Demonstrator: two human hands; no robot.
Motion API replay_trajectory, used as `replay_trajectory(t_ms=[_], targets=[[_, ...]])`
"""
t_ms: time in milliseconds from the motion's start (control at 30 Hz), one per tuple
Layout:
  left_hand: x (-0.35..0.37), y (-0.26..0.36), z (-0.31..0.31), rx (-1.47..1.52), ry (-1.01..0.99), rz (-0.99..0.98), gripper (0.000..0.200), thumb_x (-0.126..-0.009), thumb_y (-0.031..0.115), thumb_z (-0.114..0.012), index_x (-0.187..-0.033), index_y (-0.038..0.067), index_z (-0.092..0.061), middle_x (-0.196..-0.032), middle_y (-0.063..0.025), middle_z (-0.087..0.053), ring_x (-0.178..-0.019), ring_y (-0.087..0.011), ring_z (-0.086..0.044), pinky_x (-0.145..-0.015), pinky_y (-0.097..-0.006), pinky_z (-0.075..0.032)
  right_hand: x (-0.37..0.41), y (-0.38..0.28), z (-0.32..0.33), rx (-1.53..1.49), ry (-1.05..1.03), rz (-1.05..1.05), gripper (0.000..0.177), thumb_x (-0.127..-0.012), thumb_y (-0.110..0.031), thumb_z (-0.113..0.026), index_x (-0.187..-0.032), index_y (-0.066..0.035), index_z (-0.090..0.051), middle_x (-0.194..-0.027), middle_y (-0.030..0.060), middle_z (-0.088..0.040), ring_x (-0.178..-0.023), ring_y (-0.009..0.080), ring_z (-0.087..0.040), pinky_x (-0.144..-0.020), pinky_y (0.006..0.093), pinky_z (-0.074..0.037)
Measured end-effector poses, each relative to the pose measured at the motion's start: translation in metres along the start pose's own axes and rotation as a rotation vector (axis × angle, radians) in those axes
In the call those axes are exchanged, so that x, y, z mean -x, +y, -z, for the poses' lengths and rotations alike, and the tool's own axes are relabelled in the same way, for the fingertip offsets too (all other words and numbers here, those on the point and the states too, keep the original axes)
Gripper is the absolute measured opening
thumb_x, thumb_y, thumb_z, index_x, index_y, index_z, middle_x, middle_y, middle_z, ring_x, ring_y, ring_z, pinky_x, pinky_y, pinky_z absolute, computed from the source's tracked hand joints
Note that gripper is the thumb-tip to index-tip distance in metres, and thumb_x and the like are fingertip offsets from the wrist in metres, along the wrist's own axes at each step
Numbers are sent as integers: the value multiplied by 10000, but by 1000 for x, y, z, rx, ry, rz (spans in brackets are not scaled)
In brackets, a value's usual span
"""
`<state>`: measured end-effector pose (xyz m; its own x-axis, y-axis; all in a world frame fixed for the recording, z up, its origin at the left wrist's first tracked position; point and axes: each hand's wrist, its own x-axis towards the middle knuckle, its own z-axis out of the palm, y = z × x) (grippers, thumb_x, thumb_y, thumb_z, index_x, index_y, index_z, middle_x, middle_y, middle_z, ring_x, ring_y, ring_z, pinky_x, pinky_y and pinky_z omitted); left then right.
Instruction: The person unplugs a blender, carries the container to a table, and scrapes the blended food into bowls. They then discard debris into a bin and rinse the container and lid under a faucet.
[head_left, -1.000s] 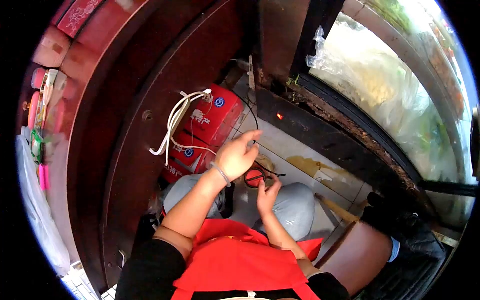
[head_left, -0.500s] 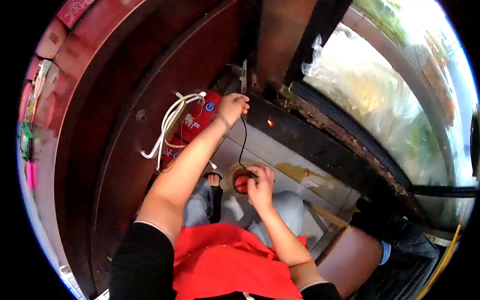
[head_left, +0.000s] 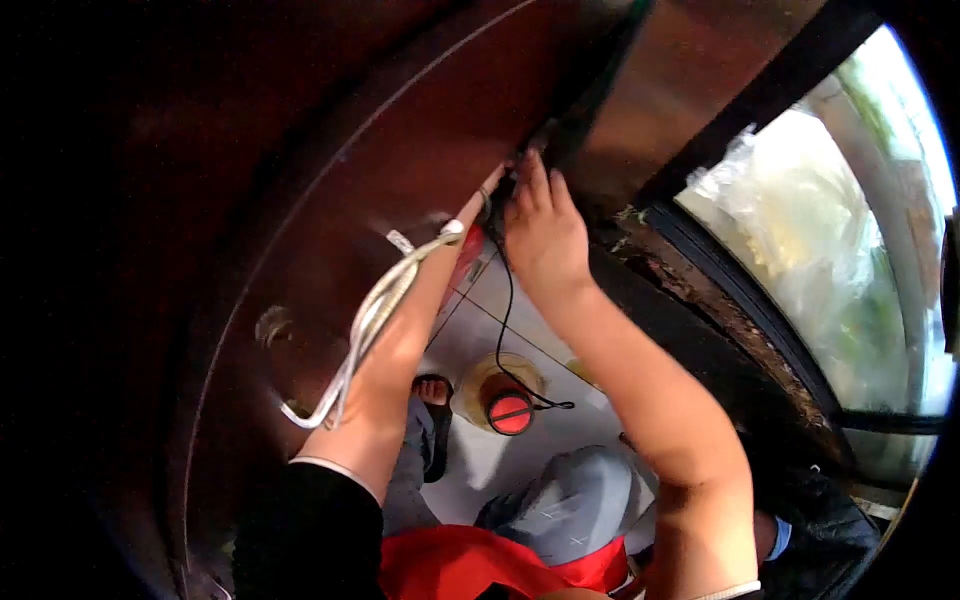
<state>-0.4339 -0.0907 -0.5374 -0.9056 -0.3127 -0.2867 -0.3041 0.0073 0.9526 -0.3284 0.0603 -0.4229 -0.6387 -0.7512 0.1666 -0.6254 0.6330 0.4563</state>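
Note:
My left hand (head_left: 495,180) reaches into the dark gap beside the brown panel, its fingers mostly hidden in shadow. Close beside it, my right hand (head_left: 545,225) is raised with its back to the camera and its fingers extended upward, the tips near the same dark spot. A black cord (head_left: 508,300) runs from near the hands down to a round object with a red top (head_left: 510,412) on the floor. The bundle of white cable (head_left: 372,320) hangs from the panel across my left forearm.
The curved dark brown panel (head_left: 330,220) fills the left side. At the right is a window (head_left: 800,220) with crumpled clear plastic, above a dirty dark ledge (head_left: 700,310). Floor tiles (head_left: 470,325) and my sandalled foot (head_left: 433,392) show below.
My right hand has left the red-topped object and moved up beside my left hand. My left hand has gone deeper into the dark gap. The view has shifted closer to the panel.

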Motion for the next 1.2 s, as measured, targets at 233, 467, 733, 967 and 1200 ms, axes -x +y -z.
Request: replay_trajectory(t_ms=[233,467,733,967,1200], targets=[[29,19,-8,103,-10,79,379,-831,455,-457,-979,111,-514,-805,-37,-537,-693,-151,-487,-599,-303,-427,-35,3,-9,302,-113,-3,405,-834,-251,-407,-1207,-114,-486,-1298,42,-403,-1262,235,-254,-1050,417,-55],[25,38,-20,147,31,45,364,-833,438,-459,-973,106,-509,-811,-40,-530,-707,-153,-483,-610,-305,-425,-39,5,-3,371,-348,76,392,-855,-251,-394,-1224,-147,-477,-1307,3,-407,-1266,203,-273,-1042,453,86],[11,34,-7,174,42,54,347,-835,419,-461,-965,100,-503,-817,-42,-521,-722,-154,-478,-622,-308,-422,-50,-1,3,511,-404,61,433,-855,-269,-379,-1263,-135,-430,-1334,-26,-367,-1276,209,-250,-1020,453,111],[4,30,2,179,32,54,332,-837,402,-463,-958,94,-497,-822,-44,-514,-736,-156,-474,-633,-310,-419,-71,-13,-22,577,-463,122,401,-833,-279,-398,-1201,-158,-498,-1245,-25,-444,-1196,240,-315,-1009,444,-6],[3,28,2,167,36,39,317,-839,385,-464,-951,89,-492,-828,-47,-506,-749,-157,-470,-643,-312,-417,-73,-9,-16,611,-355,77,281,-744,-165,-448,-1000,-202,-557,-909,-15,-462,-888,204,-373,-925,426,-141]])
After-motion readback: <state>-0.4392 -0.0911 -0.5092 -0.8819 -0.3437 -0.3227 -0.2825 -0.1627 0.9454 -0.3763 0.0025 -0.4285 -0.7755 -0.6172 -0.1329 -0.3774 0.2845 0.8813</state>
